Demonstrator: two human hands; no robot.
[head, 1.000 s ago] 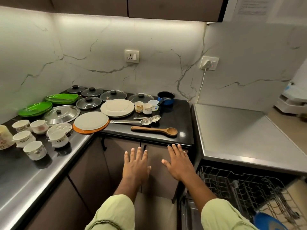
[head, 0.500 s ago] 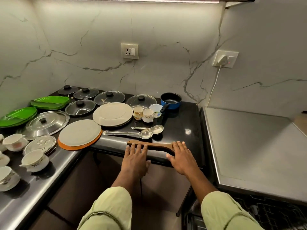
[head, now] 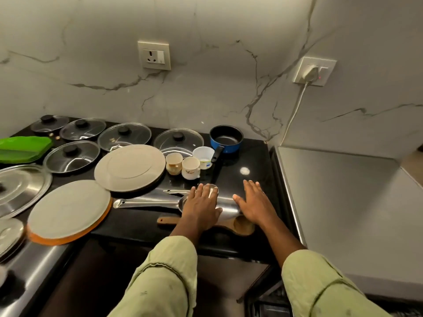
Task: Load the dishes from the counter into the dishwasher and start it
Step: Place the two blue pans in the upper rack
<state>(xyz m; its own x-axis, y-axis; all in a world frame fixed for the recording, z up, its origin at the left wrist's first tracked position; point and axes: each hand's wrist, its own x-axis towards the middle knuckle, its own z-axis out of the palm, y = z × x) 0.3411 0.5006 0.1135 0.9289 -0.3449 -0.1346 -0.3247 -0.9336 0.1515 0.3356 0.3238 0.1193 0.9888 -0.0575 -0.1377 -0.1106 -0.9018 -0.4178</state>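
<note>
Bowl of steel ladle (head: 146, 203) sat under left hand (head: 201, 208), fingers (head: 198, 191) straight, gripping nothing; handle pointed left along tabletop (head: 251, 156). Beside it, right hand (head: 257, 208) also spread flat. Left was nearer.

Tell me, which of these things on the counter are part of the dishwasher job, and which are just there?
For the job: blue saucepan, cups, glass lids, round plates, steel ladles, wooden spoon, green plates, steel lid.

Just there: wall socket, plug, white cable.
</note>
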